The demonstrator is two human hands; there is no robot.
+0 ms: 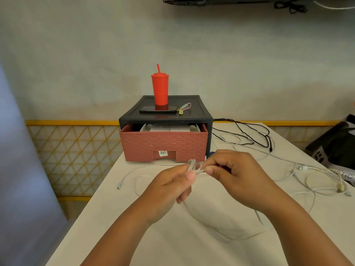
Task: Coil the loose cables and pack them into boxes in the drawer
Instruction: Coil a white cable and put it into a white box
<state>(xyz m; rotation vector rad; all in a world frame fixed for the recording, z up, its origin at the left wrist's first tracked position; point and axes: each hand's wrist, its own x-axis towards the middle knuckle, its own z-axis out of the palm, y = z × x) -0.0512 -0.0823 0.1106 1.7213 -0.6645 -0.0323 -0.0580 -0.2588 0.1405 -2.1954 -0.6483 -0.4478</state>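
Both hands meet above the middle of the white table [172,237]. My left hand [169,187] pinches small loops of a white cable [193,166] between thumb and fingers. My right hand [232,171] pinches the same cable just right of the loops. The cable's loose end with its plug [119,187] trails off to the left, and another stretch hangs down toward me. Behind the hands stands a black drawer unit [203,112] whose brick-patterned pink drawer [163,144] is pulled partly out, with white boxes [169,128] inside.
More loose cables lie on the right: a black one [255,135] by the unit, several white ones [317,177] near the table's right edge. A red tumbler [160,89], a phone [158,109] and a key strap [184,108] sit on the unit. A dark bag [334,143] stands far right.
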